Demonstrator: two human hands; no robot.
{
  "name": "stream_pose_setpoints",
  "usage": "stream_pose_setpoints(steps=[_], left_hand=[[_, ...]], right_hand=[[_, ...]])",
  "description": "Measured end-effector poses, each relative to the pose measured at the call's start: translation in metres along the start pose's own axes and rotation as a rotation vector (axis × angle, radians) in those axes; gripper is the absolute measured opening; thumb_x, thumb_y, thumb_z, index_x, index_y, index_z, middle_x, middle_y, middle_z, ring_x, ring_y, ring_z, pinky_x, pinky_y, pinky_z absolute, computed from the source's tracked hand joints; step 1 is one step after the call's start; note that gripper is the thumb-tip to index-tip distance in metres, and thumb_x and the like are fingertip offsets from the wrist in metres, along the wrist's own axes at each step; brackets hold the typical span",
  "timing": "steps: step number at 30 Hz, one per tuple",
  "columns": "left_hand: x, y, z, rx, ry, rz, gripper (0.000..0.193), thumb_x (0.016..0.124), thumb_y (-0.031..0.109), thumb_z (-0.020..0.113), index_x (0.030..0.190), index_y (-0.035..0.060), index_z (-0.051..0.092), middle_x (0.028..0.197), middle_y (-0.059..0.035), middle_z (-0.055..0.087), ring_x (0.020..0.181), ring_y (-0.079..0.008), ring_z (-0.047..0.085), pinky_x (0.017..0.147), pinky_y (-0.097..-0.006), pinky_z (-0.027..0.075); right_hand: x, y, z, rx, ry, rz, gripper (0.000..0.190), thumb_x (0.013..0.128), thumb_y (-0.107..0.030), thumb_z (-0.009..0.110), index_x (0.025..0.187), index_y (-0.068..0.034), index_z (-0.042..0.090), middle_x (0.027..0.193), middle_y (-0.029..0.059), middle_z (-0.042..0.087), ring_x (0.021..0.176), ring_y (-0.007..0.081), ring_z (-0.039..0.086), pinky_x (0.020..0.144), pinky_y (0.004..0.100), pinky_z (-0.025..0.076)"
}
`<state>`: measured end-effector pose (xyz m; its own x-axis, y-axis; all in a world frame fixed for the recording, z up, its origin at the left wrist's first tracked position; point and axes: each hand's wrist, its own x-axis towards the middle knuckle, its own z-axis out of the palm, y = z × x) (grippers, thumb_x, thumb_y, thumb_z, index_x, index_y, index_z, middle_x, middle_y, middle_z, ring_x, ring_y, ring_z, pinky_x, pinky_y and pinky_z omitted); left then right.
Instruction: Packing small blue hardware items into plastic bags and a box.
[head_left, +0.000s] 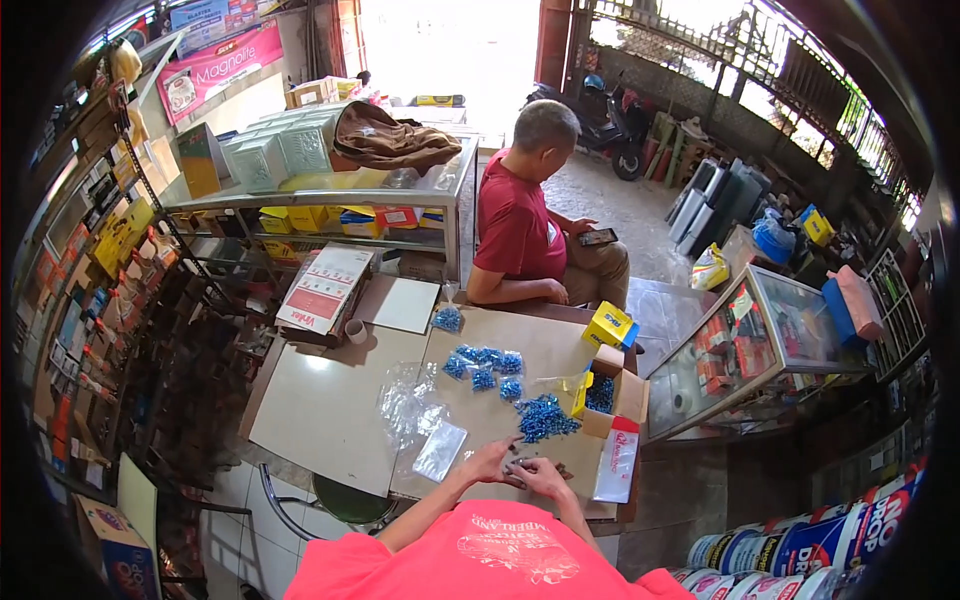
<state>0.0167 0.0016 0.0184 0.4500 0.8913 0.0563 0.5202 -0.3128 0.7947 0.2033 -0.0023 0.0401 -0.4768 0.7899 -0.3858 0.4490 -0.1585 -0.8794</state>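
My left hand (493, 460) and my right hand (537, 475) are close together over the near part of the table, fingers bent inward; whether they hold something small cannot be told. Just beyond them lies a loose pile of small blue screws or plugs (546, 418). Several small clear bags of blue pieces (484, 377) lie behind the pile, and a tied bag (448, 318) stands farther back. To the right, an open cardboard box (630, 394) holds more blue pieces. Left of my hands are a stack of clear plastic bags (440, 450) and loose empty bags (409, 401).
A seated person (525, 217) holding a phone is beyond the table (330, 405). A yellow box (610, 325) and a red-and-white pack (618, 461) lie at the right edge. Catalogues (326, 289) and a cardboard tube (356, 331) sit back left. Glass display cases flank the table.
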Motion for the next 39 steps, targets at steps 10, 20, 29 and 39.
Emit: stream_pose_setpoints(steps=[10,20,29,39], left_hand=[[0.005,-0.014,0.006,0.002,0.105,0.128,0.044,0.071,0.036,0.073,0.097,0.0028,0.061,0.081,-0.0154,0.062,0.075,-0.0313,0.062,0.067,-0.0391,0.049],[0.001,-0.001,-0.008,-0.072,0.287,0.024,0.031,0.074,0.03,0.071,0.09,0.0045,0.063,0.075,-0.0092,0.062,0.068,-0.0256,0.061,0.064,-0.0353,0.05],[-0.001,0.002,-0.008,-0.089,0.305,-0.032,0.033,0.073,0.029,0.075,0.089,0.0019,0.064,0.077,-0.0095,0.064,0.072,-0.0216,0.063,0.068,-0.032,0.051],[0.003,-0.001,-0.007,-0.101,0.298,-0.091,0.034,0.073,0.029,0.075,0.091,0.0021,0.064,0.078,-0.0092,0.064,0.073,-0.0205,0.063,0.069,-0.0315,0.05]], right_hand=[[0.013,0.025,-0.006,0.074,0.115,0.026,0.032,0.091,-0.029,0.056,0.102,0.001,0.065,0.083,0.0051,0.066,0.076,0.0088,0.056,0.069,0.0249,0.046],[0.044,0.087,-0.023,-0.224,0.697,0.108,0.042,0.077,-0.026,0.068,0.109,-0.001,0.055,0.102,0.0202,0.06,0.093,0.0318,0.061,0.079,0.0384,0.049],[0.066,0.088,-0.015,-0.574,0.526,0.189,0.053,0.073,-0.025,0.072,0.119,-0.009,0.05,0.116,0.0236,0.05,0.105,0.0393,0.054,0.087,0.0456,0.047],[0.083,0.093,-0.024,-0.552,0.541,0.08,0.031,0.072,-0.017,0.072,0.101,-0.01,0.064,0.107,0.0201,0.055,0.093,0.0376,0.059,0.079,0.0434,0.049]])
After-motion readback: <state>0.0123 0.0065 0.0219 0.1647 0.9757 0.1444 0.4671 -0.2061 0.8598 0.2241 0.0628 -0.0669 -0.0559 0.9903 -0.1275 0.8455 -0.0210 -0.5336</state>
